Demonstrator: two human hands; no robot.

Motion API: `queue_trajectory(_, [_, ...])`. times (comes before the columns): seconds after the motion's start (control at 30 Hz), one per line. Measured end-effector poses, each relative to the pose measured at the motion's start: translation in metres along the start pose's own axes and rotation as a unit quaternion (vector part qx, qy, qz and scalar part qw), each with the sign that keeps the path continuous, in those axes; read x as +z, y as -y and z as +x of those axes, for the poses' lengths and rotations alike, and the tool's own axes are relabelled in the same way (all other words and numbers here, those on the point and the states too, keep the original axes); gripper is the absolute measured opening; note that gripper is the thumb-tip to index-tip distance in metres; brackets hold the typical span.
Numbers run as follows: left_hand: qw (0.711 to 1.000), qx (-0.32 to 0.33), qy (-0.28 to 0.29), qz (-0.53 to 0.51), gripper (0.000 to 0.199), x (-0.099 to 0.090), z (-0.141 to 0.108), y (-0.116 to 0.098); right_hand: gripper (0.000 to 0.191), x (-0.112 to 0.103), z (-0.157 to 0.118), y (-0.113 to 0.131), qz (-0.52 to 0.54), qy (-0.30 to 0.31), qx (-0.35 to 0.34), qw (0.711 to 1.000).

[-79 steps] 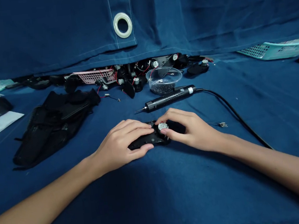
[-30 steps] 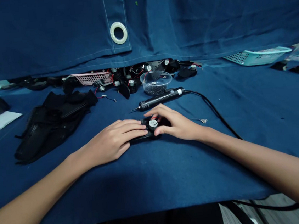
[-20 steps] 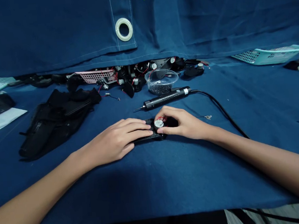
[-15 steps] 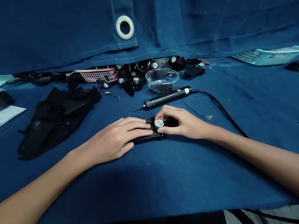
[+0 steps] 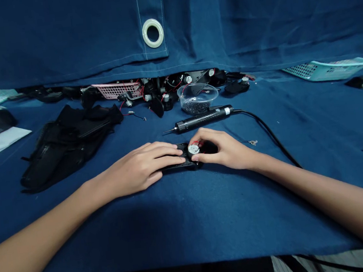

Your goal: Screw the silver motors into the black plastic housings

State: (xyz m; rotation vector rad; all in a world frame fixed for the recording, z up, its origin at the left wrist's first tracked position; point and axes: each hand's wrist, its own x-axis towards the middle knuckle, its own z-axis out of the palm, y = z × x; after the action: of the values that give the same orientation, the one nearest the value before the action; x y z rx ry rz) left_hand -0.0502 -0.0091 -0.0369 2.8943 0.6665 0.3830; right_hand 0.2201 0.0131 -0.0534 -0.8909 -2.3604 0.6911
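Note:
My left hand (image 5: 141, 166) lies with its fingers over a flat black plastic housing (image 5: 180, 166), pressing it against the blue cloth. A small round silver motor (image 5: 193, 149) sits in that housing, with thin red wire showing beside it. My right hand (image 5: 223, 149) is curled around the motor from the right, thumb below it and fingers above. Much of the housing is hidden under both hands.
A black electric screwdriver (image 5: 204, 119) lies just beyond my hands, its cord (image 5: 275, 143) running right. Behind it are a transparent bowl of small black screws (image 5: 196, 98) and a heap of black parts with red wires (image 5: 161, 95). A black fabric pouch (image 5: 69, 148) lies left.
The view has tilted up and back a little since the earliest frame, so the table's front edge now shows. Both hands stay on the housing, and my right hand still grips the motor.

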Motion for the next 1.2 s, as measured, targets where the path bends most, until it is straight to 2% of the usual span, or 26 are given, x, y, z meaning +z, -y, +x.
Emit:
queue_trajectory(0.13, [1.0,-0.004,-0.007,0.012,0.059,0.001,-0.001,0.0,0.027,0.003,-0.001,0.001,0.023,-0.021,0.013,0.999])
queue_trajectory(0.23, [0.999,0.014,-0.022,0.03,0.053,0.002,-0.001,0.001,0.022,0.005,-0.002,0.003,0.004,-0.051,-0.002,0.999])
queue_trajectory(0.43, [0.989,0.078,-0.106,0.067,0.038,0.004,0.001,0.002,0.024,0.008,-0.004,0.007,-0.017,-0.123,-0.065,0.99])
queue_trajectory(0.53, [0.984,0.09,-0.128,0.083,0.036,0.002,0.001,0.003,0.025,0.008,-0.006,0.009,-0.011,-0.138,-0.067,0.988])
queue_trajectory(0.67, [0.981,0.084,-0.138,0.109,0.038,0.0,0.001,0.005,0.024,0.007,-0.007,0.01,-0.007,-0.149,-0.06,0.987])
queue_trajectory(0.83, [0.974,0.084,-0.159,0.141,0.038,0.0,0.001,0.007,0.027,0.006,-0.006,0.008,-0.032,-0.169,-0.086,0.981])
queue_trajectory(1.0, [0.971,0.042,-0.189,0.138,0.046,0.004,0.001,0.004,0.03,0.007,-0.007,0.008,-0.06,-0.191,-0.104,0.974])
queue_trajectory(1.1, [0.968,0.029,-0.207,0.138,0.054,0.006,0.001,0.004,0.031,0.005,-0.007,0.01,-0.085,-0.187,-0.112,0.972])
queue_trajectory(1.2, [0.965,0.03,-0.217,0.147,0.054,0.006,0.001,0.005,0.031,0.005,-0.008,0.012,-0.099,-0.176,-0.121,0.972])
